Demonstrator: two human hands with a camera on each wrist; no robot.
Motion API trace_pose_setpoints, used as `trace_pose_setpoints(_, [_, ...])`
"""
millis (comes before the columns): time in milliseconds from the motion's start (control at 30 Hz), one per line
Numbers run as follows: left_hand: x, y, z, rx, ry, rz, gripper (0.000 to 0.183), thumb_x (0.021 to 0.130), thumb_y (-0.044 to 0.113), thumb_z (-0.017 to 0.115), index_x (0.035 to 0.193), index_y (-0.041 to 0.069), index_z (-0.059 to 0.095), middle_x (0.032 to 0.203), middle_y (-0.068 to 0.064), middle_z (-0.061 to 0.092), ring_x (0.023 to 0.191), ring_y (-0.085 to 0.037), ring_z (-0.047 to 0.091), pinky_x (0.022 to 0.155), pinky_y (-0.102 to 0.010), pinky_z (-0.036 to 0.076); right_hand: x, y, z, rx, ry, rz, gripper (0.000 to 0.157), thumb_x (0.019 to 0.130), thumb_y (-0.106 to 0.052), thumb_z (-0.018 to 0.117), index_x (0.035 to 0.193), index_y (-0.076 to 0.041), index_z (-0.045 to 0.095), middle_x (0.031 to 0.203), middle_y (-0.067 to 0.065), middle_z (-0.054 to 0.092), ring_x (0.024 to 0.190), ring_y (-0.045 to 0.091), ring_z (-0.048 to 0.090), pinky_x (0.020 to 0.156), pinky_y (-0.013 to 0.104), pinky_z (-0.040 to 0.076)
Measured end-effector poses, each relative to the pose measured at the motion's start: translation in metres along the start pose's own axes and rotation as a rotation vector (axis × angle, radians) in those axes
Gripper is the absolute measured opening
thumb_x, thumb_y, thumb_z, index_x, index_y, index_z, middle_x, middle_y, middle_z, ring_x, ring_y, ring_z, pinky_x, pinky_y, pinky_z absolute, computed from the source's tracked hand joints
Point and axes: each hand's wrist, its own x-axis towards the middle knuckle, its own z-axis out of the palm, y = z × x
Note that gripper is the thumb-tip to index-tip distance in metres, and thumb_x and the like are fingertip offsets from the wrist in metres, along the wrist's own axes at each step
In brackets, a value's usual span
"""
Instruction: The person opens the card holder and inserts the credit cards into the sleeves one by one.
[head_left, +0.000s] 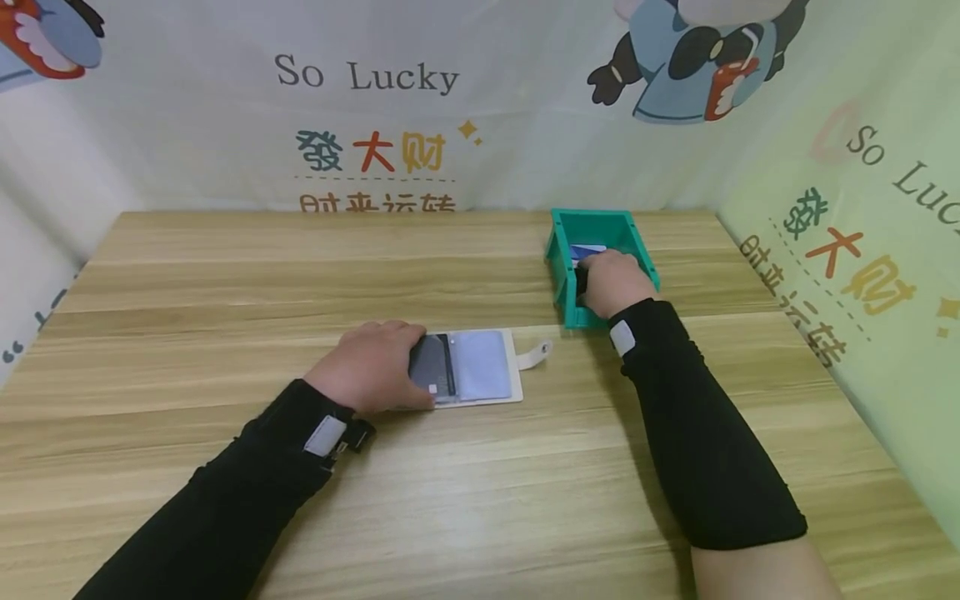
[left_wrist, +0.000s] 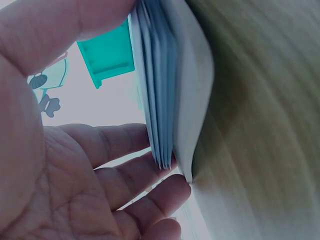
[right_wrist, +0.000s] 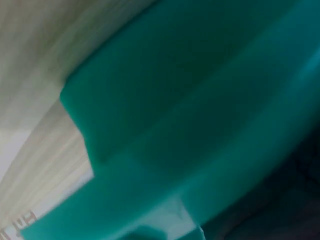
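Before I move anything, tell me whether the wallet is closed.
No, the wallet lies open on the table, its left end held by the left hand.

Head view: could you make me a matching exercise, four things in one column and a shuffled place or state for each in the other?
Column one
1. left hand
2. right hand
3. card holder
4. bin

Column two
A. lying open, its strap sticking out
B. green, standing near the far edge of the table
C. gripping one end of an opened item
D. reaching inside a container

Pairs: 1-C, 2-D, 3-A, 4-B
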Motion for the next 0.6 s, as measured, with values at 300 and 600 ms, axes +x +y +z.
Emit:
trace_pose_setpoints(300, [-0.0003,-0.0003,-0.0024,0.0,-0.001,0.001,0.093,0.065,0.05,0.078,0.137,0.002,0.044,0.131,-0.013,0.049,0.101,-0.026,0.044,0.089,-0.048,0.037,0.0077,-0.0027,0.0017,-0.018,0.022,0.01,0.025,0.091,-0.003,0.047,0.111,-0.003,0.061,0.113,0.022,0.054,0.099,0.04,0.044,0.088,0.05,0.04])
trace_pose_setpoints(600, [-0.0011,0.0001,-0.0023,0.005,-0.005,0.0,0.093,0.065,0.05,0.077,0.137,0.002,0.044,0.131,-0.013,0.05,0.104,-0.027,0.044,0.091,-0.049,0.037,0.0069,-0.0049,0.0046,-0.002,0.052,0.039,0.025,0.093,-0.005,0.046,0.115,-0.001,0.058,0.114,0.022,0.055,0.1,0.037,0.045,0.09,0.05,0.04])
